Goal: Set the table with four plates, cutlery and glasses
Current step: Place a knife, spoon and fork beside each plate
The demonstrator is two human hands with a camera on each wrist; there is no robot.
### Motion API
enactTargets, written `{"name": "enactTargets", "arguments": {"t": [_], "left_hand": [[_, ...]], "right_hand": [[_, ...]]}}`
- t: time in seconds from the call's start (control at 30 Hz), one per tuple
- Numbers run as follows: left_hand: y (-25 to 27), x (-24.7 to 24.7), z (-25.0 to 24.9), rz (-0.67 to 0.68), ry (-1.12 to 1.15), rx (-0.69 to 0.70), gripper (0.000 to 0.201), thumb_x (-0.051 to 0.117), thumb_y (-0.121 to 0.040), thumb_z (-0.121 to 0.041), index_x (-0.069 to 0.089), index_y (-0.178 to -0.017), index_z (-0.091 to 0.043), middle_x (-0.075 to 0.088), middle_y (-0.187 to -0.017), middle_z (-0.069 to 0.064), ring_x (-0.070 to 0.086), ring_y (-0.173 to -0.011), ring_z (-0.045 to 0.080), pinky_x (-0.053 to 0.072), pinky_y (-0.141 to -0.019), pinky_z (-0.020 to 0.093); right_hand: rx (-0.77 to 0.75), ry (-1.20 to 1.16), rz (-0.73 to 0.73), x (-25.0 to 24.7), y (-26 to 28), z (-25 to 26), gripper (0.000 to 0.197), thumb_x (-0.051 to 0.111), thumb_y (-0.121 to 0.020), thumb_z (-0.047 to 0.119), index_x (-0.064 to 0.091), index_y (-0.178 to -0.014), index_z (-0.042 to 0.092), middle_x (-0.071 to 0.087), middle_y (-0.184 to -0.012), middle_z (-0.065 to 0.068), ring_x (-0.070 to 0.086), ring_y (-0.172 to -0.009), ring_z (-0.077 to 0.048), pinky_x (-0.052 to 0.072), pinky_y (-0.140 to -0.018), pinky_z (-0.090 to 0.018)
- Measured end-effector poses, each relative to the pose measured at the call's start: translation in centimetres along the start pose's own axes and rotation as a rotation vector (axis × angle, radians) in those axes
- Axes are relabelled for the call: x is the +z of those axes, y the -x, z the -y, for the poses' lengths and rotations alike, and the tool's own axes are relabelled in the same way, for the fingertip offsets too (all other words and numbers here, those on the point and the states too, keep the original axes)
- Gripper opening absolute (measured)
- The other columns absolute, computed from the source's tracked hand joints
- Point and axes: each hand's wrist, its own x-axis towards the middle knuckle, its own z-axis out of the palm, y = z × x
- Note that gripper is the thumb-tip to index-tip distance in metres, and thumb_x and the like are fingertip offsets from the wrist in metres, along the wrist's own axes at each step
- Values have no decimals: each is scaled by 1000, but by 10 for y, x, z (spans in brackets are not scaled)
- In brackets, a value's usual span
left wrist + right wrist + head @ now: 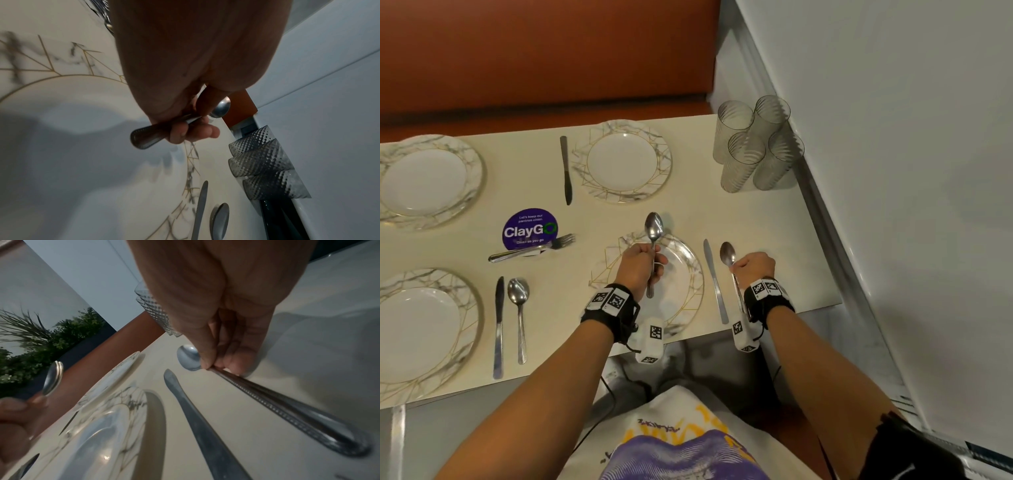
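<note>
Cream bench (592,219) fills the middle of the head view, with an orange seat back (544,51) across the top. Four marbled plates lie on it, and four glasses (755,144) stand clustered at upper right. Over the lower-centre plate (685,274), the left hand (638,263) has its fingers curled round a spoon (654,228). Right of a knife (714,281), the right hand (753,267) pinches a second spoon (727,255) lying on the bench.
</note>
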Motion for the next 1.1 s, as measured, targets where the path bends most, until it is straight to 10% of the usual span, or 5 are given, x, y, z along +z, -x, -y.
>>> {"name": "enactTargets", "arguments": {"t": [0.3,0.47,0.7,0.9,1.1], "left_hand": [[-3,-2,7,-17,-23,33,19,47,-105,-4,65,-107,-5,62,-83,8,57,-64,20,48,-58,35],[-4,-5,5,-29,-75,21,20,51,-103,-11,70,-108,-8,63,-77,4,51,-58,21,35,-55,33],[7,-15,-15,-45,-175,66,17,59,-103,-22,74,-101,-16,62,-71,3,47,-52,15,26,-40,22],[11,-29,-37,-68,-195,143,17,65,-99,-27,77,-100,-15,67,-75,1,48,-51,15,27,-39,22],[13,-58,-58,-68,-149,174,12,71,-97,-16,78,-106,-12,69,-74,6,54,-53,15,35,-39,22]], "right_hand": [[4,0,2,0,1,0,13,77,-87,20,81,-85,8,77,-82,-8,73,-78,-24,61,-75,-30],[-37,-71,-95,-4,2,9,18,68,-90,22,75,-78,12,73,-78,-4,68,-68,-19,48,-57,-19],[-374,-259,-25,-7,3,87,11,67,-91,20,76,-93,15,76,-89,-2,69,-84,-16,55,-83,-28],[-591,-287,119,-3,9,169,18,69,-91,35,74,-105,24,69,-84,5,67,-76,-14,56,-78,-29],[-745,-178,166,8,11,223,11,68,-89,13,78,-93,14,69,-82,13,66,-81,-9,56,-81,-27]]}}
